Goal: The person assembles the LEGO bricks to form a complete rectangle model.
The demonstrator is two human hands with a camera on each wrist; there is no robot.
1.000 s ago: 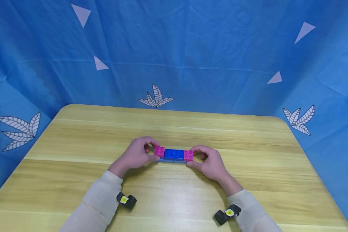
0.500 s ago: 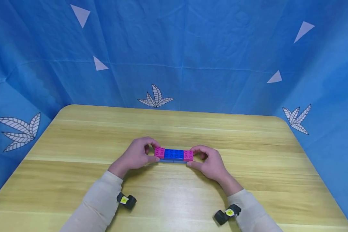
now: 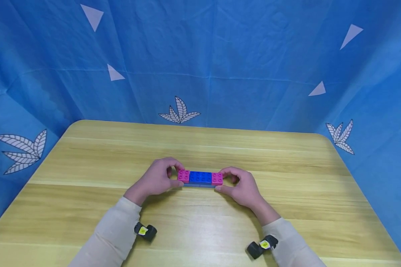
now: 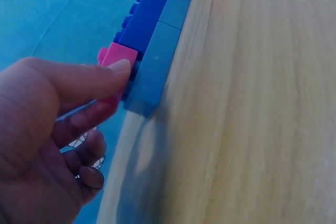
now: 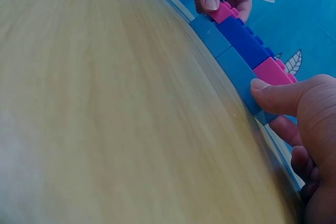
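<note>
A low two-layer row of toy building bricks lies mid-table. Its bottom layer is two light blue bricks (image 4: 157,56) end to end. On top sit a dark blue brick (image 3: 200,177), a left pink brick (image 3: 183,176) and a right pink brick (image 3: 217,178). My left hand (image 3: 157,176) pinches the left pink brick between thumb and fingers; a narrow dark gap shows under that brick in the left wrist view. At the other end my right hand (image 3: 242,187) grips the right end, its thumb on the light blue brick just below the right pink brick.
The wooden table (image 3: 200,230) reaches back to a blue cloth backdrop (image 3: 207,55) printed with white leaves and triangles. A black wrist camera (image 3: 146,231) is strapped to the left sleeve, another black wrist camera (image 3: 262,246) to the right.
The left pink brick has come down slightly toward the front and now lines up with the dark blue brick. My right hand has stayed in place.
</note>
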